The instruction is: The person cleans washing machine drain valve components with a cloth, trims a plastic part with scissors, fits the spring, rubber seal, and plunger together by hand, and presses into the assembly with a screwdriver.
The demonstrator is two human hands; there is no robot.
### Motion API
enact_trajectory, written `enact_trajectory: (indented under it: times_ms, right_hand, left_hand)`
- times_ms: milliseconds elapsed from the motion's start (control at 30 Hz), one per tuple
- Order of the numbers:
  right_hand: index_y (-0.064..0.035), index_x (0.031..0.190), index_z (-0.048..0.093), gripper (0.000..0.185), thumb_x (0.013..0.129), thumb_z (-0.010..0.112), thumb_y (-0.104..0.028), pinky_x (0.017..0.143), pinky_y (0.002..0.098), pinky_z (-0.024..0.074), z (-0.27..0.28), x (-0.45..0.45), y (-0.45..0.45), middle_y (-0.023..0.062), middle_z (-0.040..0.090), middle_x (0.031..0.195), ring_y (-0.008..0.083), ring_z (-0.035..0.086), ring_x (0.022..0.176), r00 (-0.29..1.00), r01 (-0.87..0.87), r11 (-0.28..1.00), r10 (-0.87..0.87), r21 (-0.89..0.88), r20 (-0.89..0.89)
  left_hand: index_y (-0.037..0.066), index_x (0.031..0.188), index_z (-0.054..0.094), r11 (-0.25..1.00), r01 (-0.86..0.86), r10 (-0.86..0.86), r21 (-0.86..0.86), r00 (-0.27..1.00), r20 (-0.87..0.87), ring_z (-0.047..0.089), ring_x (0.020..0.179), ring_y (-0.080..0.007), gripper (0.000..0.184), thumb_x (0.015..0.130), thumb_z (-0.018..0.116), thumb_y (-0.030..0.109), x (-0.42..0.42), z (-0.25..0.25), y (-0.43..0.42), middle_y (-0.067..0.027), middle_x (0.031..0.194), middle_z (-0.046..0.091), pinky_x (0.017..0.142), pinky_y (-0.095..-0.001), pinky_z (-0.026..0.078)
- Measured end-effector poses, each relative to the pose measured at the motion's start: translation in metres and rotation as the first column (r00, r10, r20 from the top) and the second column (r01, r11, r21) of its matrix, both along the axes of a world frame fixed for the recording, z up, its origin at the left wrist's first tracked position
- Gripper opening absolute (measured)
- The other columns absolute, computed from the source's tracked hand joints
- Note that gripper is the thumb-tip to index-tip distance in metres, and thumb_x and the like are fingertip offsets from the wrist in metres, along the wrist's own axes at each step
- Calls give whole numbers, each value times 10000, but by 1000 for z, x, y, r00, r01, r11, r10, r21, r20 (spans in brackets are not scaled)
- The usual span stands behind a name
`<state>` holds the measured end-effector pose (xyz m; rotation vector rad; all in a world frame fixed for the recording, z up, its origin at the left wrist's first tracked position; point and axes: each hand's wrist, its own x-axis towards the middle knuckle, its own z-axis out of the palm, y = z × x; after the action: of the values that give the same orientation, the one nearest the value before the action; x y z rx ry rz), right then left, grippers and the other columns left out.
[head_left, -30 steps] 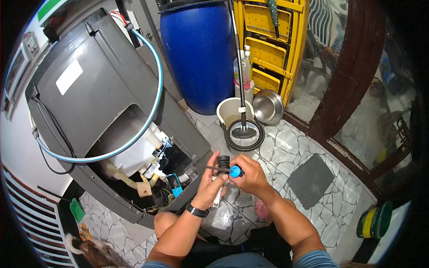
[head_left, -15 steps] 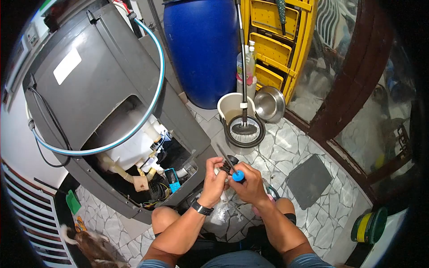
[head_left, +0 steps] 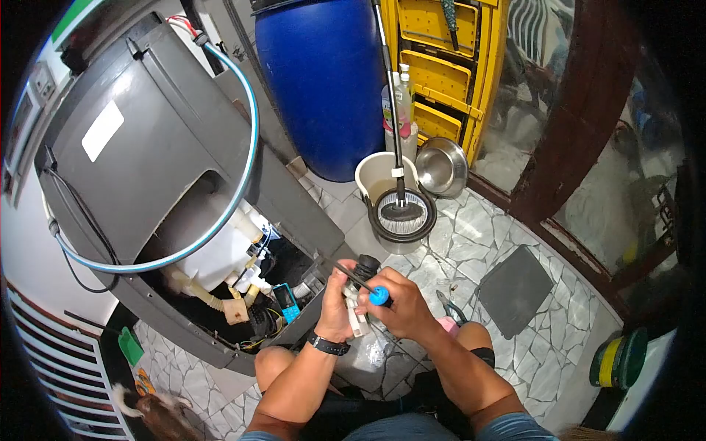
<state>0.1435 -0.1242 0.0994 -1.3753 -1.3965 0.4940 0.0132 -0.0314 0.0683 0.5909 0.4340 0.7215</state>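
Observation:
My left hand [head_left: 336, 312] is closed around a white plastic part [head_left: 357, 322] with a black ribbed end [head_left: 367, 264]. In my right hand [head_left: 404, 305] is a screwdriver [head_left: 379, 296] with a blue handle end; its dark shaft crosses over the part towards the upper left. Where its tip bears, I cannot tell. Both hands are close together above my lap. To the left stands a grey machine casing [head_left: 279, 195], its cut-out showing white pipes and wiring. A bright blue phone-like device [head_left: 286, 301] rests at the opening's lower edge.
Pliers [head_left: 450, 307] and a dark flat panel [head_left: 515, 290] lie on the tiled floor to the right. Ahead, a mop [head_left: 401, 209] stands in a bucket [head_left: 362, 176] beside a metal bowl [head_left: 443, 167] and blue barrel [head_left: 321, 88]. An animal [head_left: 165, 419] is at lower left.
The white part and its black end have turned into fuller view between my hands. The screwdriver now slants more flatly leftward, and my right hand has shifted slightly left. The view has shifted slightly.

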Motion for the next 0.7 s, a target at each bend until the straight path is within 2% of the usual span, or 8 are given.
enact_trajectory:
  times_ms: [100,167,233,300,333,400,567,700]
  right_hand:
    - [-18,962,675,187,872,756,-161,754,386,513,0,1,1,139,630,937,297,660,868,998,-54,999,54,5,-12]
    - [-23,1010,683,201,880,749,-161,763,390,522,-3,10,5,128,644,977,253,665,875,983,53,993,-32,110,-179]
    - [-14,1207,668,324,910,746,-120,680,265,524,14,25,9,78,681,1018,125,630,747,710,-69,986,-57,-149,-702]
    - [-19,1279,646,390,923,758,-132,664,216,511,16,42,19,65,686,1022,83,614,736,648,-332,933,118,-140,-752]
    - [-19,1279,646,390,923,758,-132,664,216,511,10,49,23,65,686,1022,83,614,736,652,-326,935,116,-138,-749]
    - [-38,1241,653,402,894,812,-163,646,228,500,-1,59,30,33,665,976,85,604,724,575,-607,783,316,-135,-754]
    - [-58,1085,668,389,800,901,-183,727,217,464,-2,59,31,-26,596,895,72,576,826,716,-576,794,376,-195,-588]
    - [-68,1070,646,441,750,934,-164,804,251,475,10,49,21,-18,617,1014,81,581,928,850,-462,848,338,-262,-404]
  left_hand:
    - [128,1136,506,985,-27,68,169,968,-240,552,625,-111,194,1019,586,261,-3,14,6,-68,901,614,423,-187,350]
    - [126,1122,506,997,56,-52,48,995,-86,560,632,-121,183,1007,593,239,-8,20,10,-97,931,631,414,-192,344]
    - [123,1089,508,995,98,-96,29,993,-71,559,630,-132,154,1008,567,240,-14,12,14,-117,929,626,408,-197,337]
    - [120,1053,502,968,252,-252,-11,967,28,555,627,-137,123,1011,523,234,-16,0,19,-124,899,612,399,-209,327]
    - [117,1004,501,974,222,-223,-42,974,-26,521,571,-127,106,1014,476,220,-11,13,14,-104,840,588,390,-222,321]
    - [116,983,500,977,210,-204,31,971,-128,499,540,-123,100,1013,466,206,-10,15,13,-92,815,576,387,-226,319]
    - [120,911,473,971,119,-47,210,947,-318,450,461,-124,134,1007,421,198,-7,13,2,-54,747,528,392,-240,313]
    - [124,915,471,940,38,116,338,898,-424,461,516,-95,134,1021,434,197,-7,16,-3,-4,816,529,394,-227,322]
